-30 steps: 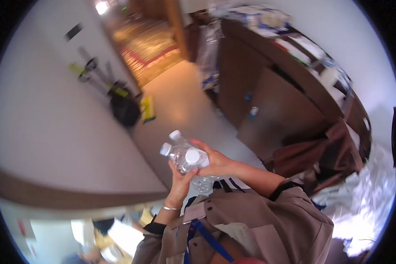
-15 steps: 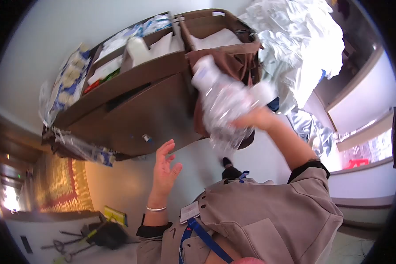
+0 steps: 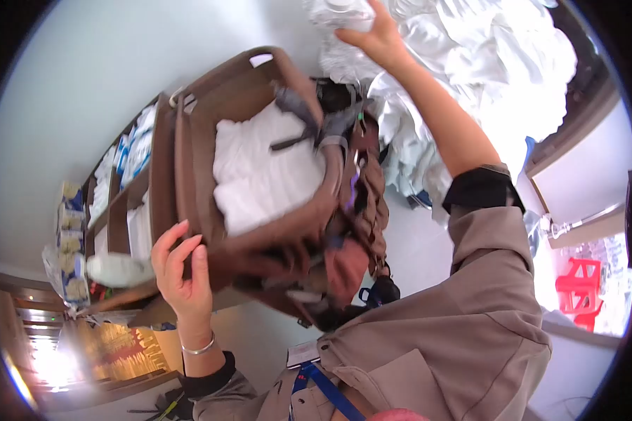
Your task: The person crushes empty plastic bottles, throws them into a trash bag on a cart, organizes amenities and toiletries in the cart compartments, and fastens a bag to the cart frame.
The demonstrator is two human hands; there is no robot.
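My right hand (image 3: 379,38) reaches up to the top edge of the view, thumb and fingers around a clear, crinkled plastic bundle (image 3: 338,15) with a white round part. Its upper side is cut off, so its kind is unclear. My left hand (image 3: 182,270) is raised beside the near edge of a brown cart (image 3: 260,242), fingers apart and holding nothing; whether it touches the cart I cannot tell. White folded cloth (image 3: 267,168) lies in the cart's open bin. A grey strap with a dark handle-like piece (image 3: 295,140) hangs over that cloth.
Left of the bin are compartments with white and blue packets (image 3: 135,151) and a pale bottle-like item (image 3: 116,270). A large heap of white sheets (image 3: 484,63) fills the upper right. Bags (image 3: 351,266) hang on the cart's side. A red stool (image 3: 579,291) stands far right.
My right hand has moved up and away with the plastic bundle, toward the white heap. My left hand has shifted left toward the cart. The view has turned, bringing the bin closer.
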